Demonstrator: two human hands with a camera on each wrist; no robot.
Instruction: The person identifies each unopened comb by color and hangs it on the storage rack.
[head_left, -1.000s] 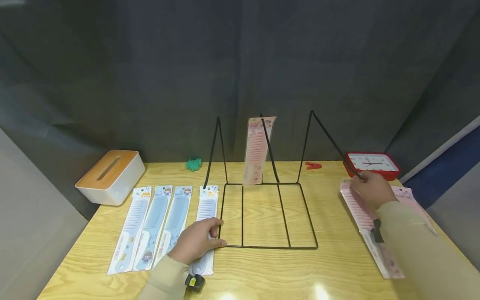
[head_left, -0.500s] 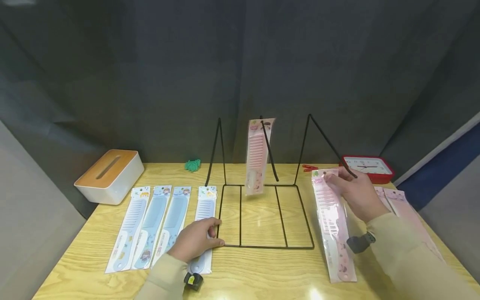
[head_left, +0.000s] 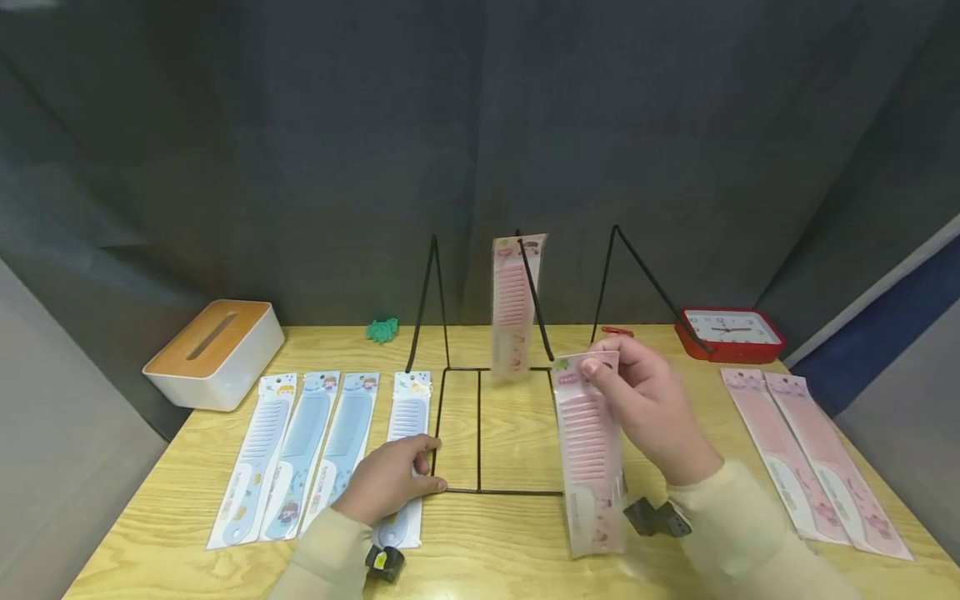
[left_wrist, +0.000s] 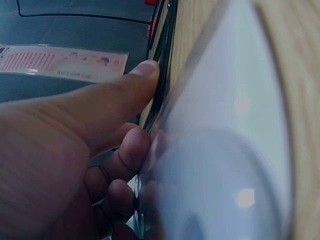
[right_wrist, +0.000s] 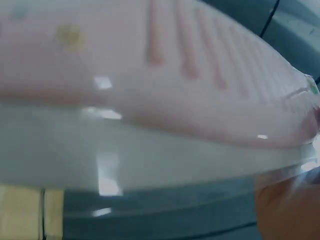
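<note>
My right hand (head_left: pixel 652 408) pinches the top of a packaged pink comb (head_left: pixel 588 454) between thumb and fingers. This pack hangs upright in front of the right part of a black wire rack (head_left: pixel 479 425). In the right wrist view the pink comb (right_wrist: pixel 200 95) fills much of the picture. My left hand (head_left: pixel 386 479) holds the rack's front left corner; in the left wrist view a fingertip (left_wrist: pixel 148 68) presses the black wire. Another packaged pink comb (head_left: pixel 511 300) hangs on the rack's middle hook. Under my left hand lies a packaged blue comb (head_left: pixel 408 417), partly hidden.
Several packaged blue combs (head_left: pixel 303 450) lie to the left, and two packaged pink combs (head_left: pixel 783 454) to the right. A tissue box (head_left: pixel 225 354) with a wooden lid, a green bundle (head_left: pixel 382 330), a red clip (head_left: pixel 617 332) and a red clock (head_left: pixel 731 333) stand farther back.
My right hand has lifted the pink comb from the right side of the table and carried it left to the rack. The left hand stays at the rack's corner. The hanging comb has swung slightly.
</note>
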